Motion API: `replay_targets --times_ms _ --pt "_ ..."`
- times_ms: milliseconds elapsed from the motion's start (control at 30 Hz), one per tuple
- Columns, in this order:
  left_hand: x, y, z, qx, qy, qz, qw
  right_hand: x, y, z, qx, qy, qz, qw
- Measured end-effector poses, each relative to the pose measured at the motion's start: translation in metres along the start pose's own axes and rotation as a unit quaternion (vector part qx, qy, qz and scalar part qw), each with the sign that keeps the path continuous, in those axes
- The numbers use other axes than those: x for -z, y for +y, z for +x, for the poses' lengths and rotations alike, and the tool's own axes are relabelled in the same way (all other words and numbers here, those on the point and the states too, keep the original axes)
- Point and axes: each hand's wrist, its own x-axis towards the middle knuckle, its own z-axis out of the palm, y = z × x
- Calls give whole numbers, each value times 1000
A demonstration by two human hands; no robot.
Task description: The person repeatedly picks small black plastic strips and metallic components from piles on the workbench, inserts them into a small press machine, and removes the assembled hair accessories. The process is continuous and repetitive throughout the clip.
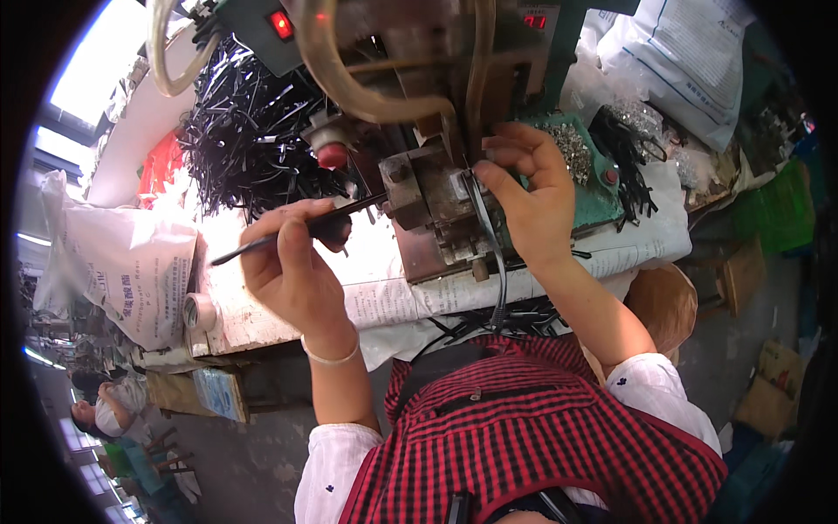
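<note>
My left hand (292, 262) is closed round a slim black stick-like tool (262, 248), whose far tip reaches the left side of a metal die block (415, 190) on a bench press (419, 96). At the die's right side is my right hand (534, 196), thumb and fingers bent together. What they pinch is hidden. Beside my right thumb, the upper end of a shiny dark strip (487, 231) sits at the die; the strip hangs over the bench edge toward my apron.
A heap of black strips (253, 131) lies left of the press, near a red button (332, 155). To the right, a green tray (602, 205) bears small metal parts (569, 148). White sacks (131, 271) and a tape roll (199, 312) are at left. Hoses (327, 65) hang above the die.
</note>
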Motion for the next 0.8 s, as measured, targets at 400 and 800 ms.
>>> replay_targets --times_ms 400,800 --pt "-55 -8 -23 -300 -315 297 850 58 -7 16 69 -68 -274 957" --pt "-61 -41 -29 -373 -293 323 819 149 53 5 66 -12 -416 907"
